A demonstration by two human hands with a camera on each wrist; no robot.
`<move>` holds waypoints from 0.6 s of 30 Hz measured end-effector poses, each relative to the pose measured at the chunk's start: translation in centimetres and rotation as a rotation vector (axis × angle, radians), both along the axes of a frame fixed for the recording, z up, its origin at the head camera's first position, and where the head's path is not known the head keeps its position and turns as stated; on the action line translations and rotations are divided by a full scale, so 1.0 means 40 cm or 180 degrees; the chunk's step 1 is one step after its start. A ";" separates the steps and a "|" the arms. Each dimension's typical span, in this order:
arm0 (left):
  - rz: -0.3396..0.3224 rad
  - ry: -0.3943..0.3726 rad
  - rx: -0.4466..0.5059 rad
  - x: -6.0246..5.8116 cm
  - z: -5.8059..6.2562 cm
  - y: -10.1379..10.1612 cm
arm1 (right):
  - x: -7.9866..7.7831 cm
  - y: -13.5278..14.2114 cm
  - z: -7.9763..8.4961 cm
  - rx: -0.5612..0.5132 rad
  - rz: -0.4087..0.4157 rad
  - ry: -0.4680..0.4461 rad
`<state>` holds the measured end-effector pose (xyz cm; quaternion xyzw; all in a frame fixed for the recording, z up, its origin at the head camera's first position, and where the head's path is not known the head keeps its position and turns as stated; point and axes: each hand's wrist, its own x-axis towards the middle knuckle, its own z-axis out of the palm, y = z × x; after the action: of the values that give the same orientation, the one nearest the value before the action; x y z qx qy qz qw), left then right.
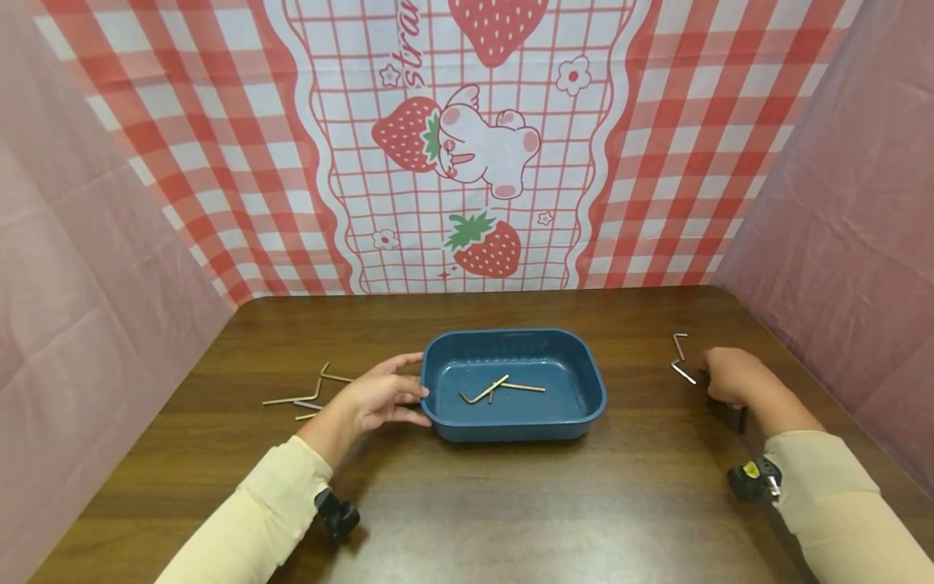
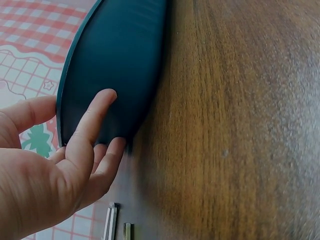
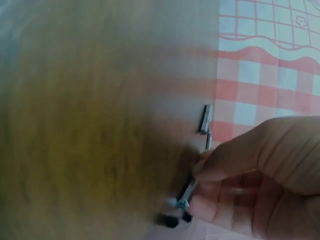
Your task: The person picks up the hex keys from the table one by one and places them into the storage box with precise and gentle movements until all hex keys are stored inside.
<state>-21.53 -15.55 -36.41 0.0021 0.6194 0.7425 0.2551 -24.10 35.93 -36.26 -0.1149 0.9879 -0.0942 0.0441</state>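
A blue rectangular tray (image 1: 511, 432) stands mid-table with a few gold hex keys (image 1: 524, 388) lying inside. My left hand (image 1: 383, 395) is at its left end, fingers fairly straight and spread; in the left wrist view, fingertips (image 2: 107, 95) rest against the tray's outer wall (image 2: 117, 55). On the right side, my right hand (image 1: 733, 377) is low over the table. Its thumb and fingers pinch a silver hex key (image 3: 186, 195) in the right wrist view, most of it hidden by the hand. Another hex key (image 3: 205, 120) lies just beyond.
Several gold and silver hex keys (image 1: 292, 401) lie left of the tray, partly behind the left forearm. Two silver hex keys (image 1: 683, 372) lie left of the right hand. Dark pieces (image 3: 171, 221) show below its fingers. A checked strawberry cloth (image 1: 481, 162) hangs behind the table.
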 end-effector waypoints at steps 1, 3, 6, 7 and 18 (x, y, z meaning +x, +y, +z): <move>0.0000 -0.0003 -0.0001 0.000 0.000 0.000 | -0.001 -0.001 -0.001 0.0042 0.0050 0.0050; 0.0003 -0.0007 0.0000 -0.001 0.000 0.000 | -0.003 -0.002 -0.003 0.0106 0.0131 0.0133; 0.0002 -0.0009 0.0001 -0.001 0.000 0.000 | -0.005 -0.002 -0.006 0.0143 0.0196 0.0212; 0.0002 -0.0010 0.0002 -0.001 -0.001 -0.001 | -0.005 -0.001 -0.007 0.0139 0.0198 0.0218; 0.0008 -0.0013 0.0007 -0.002 -0.001 -0.002 | 0.000 0.004 -0.001 0.0013 0.0089 0.0277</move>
<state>-21.63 -15.61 -36.45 0.0001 0.6181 0.7435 0.2554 -24.11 36.08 -36.29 -0.1326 0.9874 -0.0864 0.0026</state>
